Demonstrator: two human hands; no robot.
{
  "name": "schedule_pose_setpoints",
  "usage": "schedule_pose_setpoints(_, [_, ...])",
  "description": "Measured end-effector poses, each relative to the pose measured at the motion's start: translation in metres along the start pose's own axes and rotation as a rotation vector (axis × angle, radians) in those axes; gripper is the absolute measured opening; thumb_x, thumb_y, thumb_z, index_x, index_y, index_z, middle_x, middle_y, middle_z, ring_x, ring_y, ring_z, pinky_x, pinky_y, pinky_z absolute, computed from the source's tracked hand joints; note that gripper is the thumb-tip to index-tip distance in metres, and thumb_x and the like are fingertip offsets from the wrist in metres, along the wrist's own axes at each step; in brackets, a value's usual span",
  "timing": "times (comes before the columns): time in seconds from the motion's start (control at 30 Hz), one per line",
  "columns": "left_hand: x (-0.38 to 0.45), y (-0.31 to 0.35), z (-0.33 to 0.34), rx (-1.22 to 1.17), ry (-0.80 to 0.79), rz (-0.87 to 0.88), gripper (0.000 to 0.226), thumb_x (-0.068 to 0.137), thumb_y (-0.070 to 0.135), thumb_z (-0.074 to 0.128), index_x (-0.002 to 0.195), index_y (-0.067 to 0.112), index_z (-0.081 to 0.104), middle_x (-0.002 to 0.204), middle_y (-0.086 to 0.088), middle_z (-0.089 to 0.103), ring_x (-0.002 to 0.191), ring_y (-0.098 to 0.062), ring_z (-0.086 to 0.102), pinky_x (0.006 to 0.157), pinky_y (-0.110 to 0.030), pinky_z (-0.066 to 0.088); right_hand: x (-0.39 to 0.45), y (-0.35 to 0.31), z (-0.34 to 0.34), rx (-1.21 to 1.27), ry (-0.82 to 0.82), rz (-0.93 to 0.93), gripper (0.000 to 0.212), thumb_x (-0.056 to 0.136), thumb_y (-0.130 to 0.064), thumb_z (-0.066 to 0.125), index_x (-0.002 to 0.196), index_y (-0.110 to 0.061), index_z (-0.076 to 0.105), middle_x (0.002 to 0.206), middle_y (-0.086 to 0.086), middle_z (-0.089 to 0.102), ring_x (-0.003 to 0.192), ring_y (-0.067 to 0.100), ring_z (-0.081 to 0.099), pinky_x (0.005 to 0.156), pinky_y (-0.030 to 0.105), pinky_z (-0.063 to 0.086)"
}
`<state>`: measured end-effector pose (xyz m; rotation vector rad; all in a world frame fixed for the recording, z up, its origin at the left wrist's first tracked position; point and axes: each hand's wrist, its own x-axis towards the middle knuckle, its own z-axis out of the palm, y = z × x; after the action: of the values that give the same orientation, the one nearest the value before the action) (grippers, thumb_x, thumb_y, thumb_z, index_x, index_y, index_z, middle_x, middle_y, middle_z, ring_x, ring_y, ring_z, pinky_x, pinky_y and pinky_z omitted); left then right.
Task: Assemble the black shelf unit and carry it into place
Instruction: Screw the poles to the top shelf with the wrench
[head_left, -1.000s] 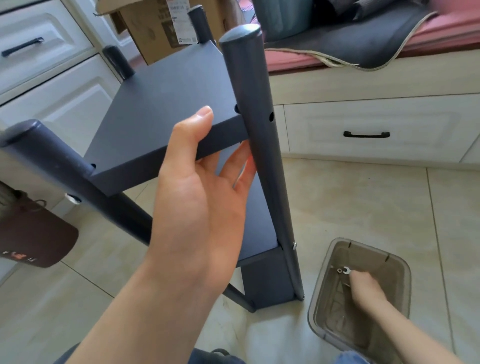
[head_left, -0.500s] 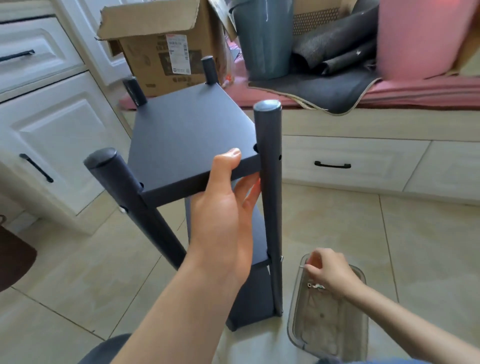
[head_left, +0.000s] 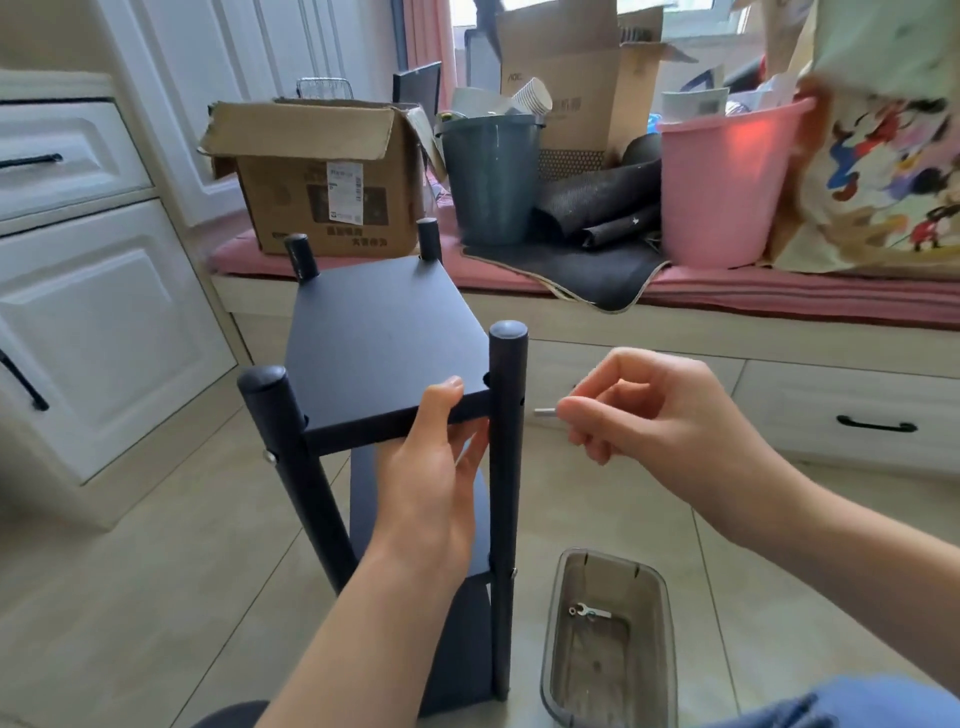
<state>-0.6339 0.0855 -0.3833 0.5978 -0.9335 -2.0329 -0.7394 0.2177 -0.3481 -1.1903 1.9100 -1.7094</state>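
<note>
The black shelf unit (head_left: 384, 343) stands upright on the tiled floor, with round posts at its corners. My left hand (head_left: 431, 467) grips the front edge of its top board, thumb on top and fingers underneath, beside the near right post (head_left: 506, 441). My right hand (head_left: 654, 410) pinches a small silver screw (head_left: 544, 412), its tip pointing at the holes in that post, a short gap away. A screw head (head_left: 268, 457) shows on the near left post.
A clear plastic tub (head_left: 608, 644) on the floor at lower right holds a small wrench (head_left: 589, 612). Behind, a window bench carries a cardboard box (head_left: 322, 187), a grey bin (head_left: 491, 182) and a pink bucket (head_left: 722, 187). White drawers (head_left: 93, 312) stand at left.
My right hand has lifted out of the tub with a screw and risen to the level of the top board. The view has tilted up; my left hand keeps its grip.
</note>
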Motion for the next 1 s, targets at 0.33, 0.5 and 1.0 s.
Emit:
schedule_pose_setpoints(0.33, [-0.005,0.006,-0.011,0.001,-0.1,0.018,0.031,0.09,0.015,0.067,0.12,0.007,0.065,0.111,-0.012,0.075,0.103,-0.028,0.073,0.09,-0.032,0.059,-0.012,0.002,0.021,0.157,0.117,-0.049,0.01,0.076,-0.001,0.077,0.08,0.003,0.068,0.069,0.013,0.072,0.061,0.021,0.069,0.061,0.022,0.055])
schedule_pose_setpoints(0.5, [-0.005,0.002,-0.011,0.003,-0.094,0.038,0.03,0.091,0.015,0.067,0.12,0.009,0.067,0.103,-0.005,0.078,0.099,-0.022,0.075,0.094,-0.033,0.058,-0.011,0.011,0.021,0.135,0.104,-0.046,0.01,0.075,-0.002,0.078,0.076,-0.002,0.068,0.068,0.011,0.071,0.059,0.02,0.069,0.06,0.021,0.054])
schedule_pose_setpoints(1.0, [-0.005,0.0,-0.015,0.013,-0.097,0.032,0.031,0.095,0.015,0.064,0.121,0.0,0.065,0.106,-0.009,0.076,0.102,-0.024,0.074,0.098,-0.035,0.055,-0.01,0.015,0.021,0.095,0.09,-0.042,0.013,0.073,-0.008,0.079,0.077,-0.001,0.069,0.067,0.007,0.072,0.057,0.017,0.067,0.06,0.021,0.054])
